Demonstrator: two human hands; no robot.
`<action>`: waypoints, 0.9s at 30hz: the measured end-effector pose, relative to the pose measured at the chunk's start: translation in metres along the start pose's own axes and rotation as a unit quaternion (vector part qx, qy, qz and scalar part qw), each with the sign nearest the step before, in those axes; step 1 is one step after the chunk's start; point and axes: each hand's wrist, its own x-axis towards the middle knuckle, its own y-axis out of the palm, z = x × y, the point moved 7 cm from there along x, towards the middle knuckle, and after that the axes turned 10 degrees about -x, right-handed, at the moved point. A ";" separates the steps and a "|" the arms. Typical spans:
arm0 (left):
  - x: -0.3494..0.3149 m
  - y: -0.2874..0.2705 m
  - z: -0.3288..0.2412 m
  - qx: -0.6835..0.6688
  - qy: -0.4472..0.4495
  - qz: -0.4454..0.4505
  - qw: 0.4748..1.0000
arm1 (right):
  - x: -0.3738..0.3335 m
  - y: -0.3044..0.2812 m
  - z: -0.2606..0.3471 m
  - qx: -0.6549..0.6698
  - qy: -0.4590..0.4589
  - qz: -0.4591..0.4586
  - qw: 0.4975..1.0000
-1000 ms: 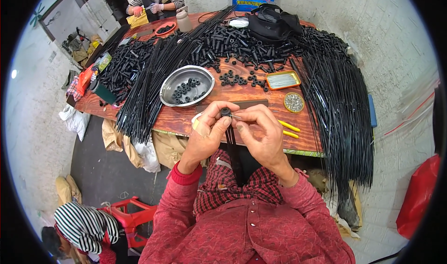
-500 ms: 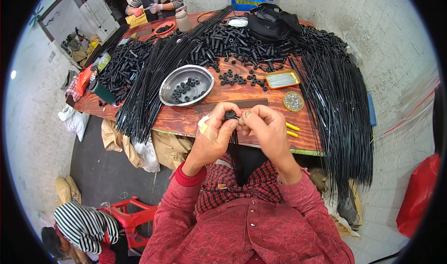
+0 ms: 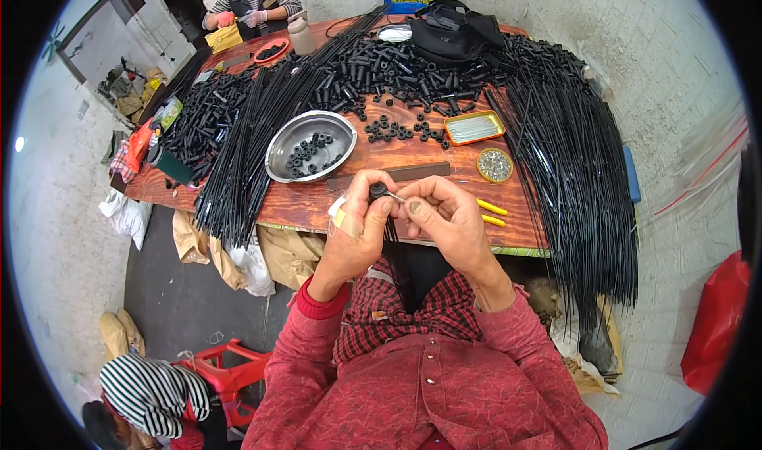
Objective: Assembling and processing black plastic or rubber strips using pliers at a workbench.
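My left hand (image 3: 353, 236) is closed around a round black plastic fitting (image 3: 378, 189) above the table's front edge. Thin black rods (image 3: 392, 240) hang below that hand toward my lap; how they join the fitting is hidden. White and yellow tape wraps part of the left hand. My right hand (image 3: 452, 226) pinches a thin metal pin (image 3: 398, 199) between thumb and forefinger, its far end at the fitting's side. Yellow-handled pliers (image 3: 492, 206) lie just right of this hand, their jaws hidden behind it.
A steel bowl (image 3: 273, 163) holds small black rings. Beyond my hands are a dark bar (image 3: 413, 171), a tray of pins (image 3: 475, 128) and a tub of metal bits (image 3: 495, 165). Black rod bundles (image 3: 567, 180) flank both sides. One co-worker (image 3: 254, 9) sits opposite; another (image 3: 155, 390) is behind left.
My view has shifted slightly. Both hands have moved a little left with the fitting, and the fitting's dark top now faces up more. The pin shows more clearly between the hands.
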 end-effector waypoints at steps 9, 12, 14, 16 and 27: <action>0.007 0.008 0.003 0.040 0.030 0.009 0.999 | 0.009 -0.014 -0.006 0.034 0.104 0.028 0.994; 0.010 0.001 0.025 -0.121 0.004 0.002 0.993 | 0.007 -0.032 -0.011 0.013 0.097 0.042 0.994; 0.008 -0.004 0.038 -0.246 -0.028 0.015 0.969 | 0.007 -0.073 -0.026 -0.290 -0.011 -0.060 0.955; 0.004 -0.006 0.050 -0.360 -0.061 0.000 0.931 | -0.005 -0.108 -0.050 -0.490 -0.035 -0.077 0.867; 0.008 0.008 0.051 -0.368 -0.041 0.035 0.928 | -0.028 -0.131 -0.086 -0.721 -0.143 0.006 0.678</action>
